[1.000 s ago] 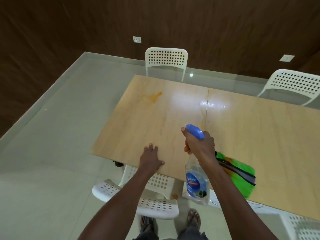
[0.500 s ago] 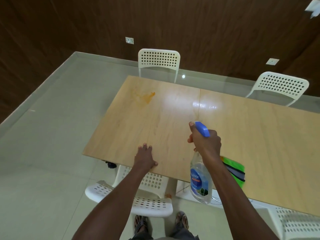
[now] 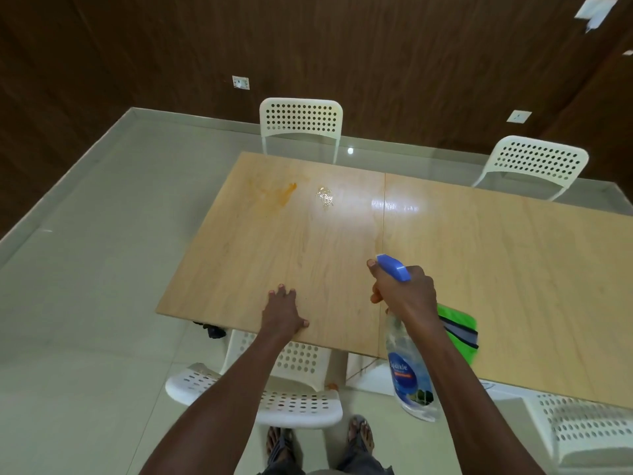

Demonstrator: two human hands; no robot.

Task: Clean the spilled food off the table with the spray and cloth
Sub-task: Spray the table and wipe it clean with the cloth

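Right grip: the right hand (image 3: 406, 291) clenched the neck of the spray bottle (image 3: 407, 365), nozzle aimed toward 11 o'clock, apparently to reach the mess from the near edge
Left grip: the left hand (image 3: 282, 311) lay flat and released on the desk (image 3: 496, 269) at its near edge, likely as a brace for the lean forward
Spilled food: an orange smear (image 3: 275, 193) sat at the far left of the desk, about 11 o'clock from the hands, well apart from them
Wet patch: a glistening spot (image 3: 324, 197) lay just beside the smear at its 3 o'clock, seemingly spray that fell short
Cloth: the green cloth (image 3: 460, 330) lay at 4 o'clock of the right hand, partly hidden by the forearm, within reach for wiping
Stage: spraying, wiping not yet begun
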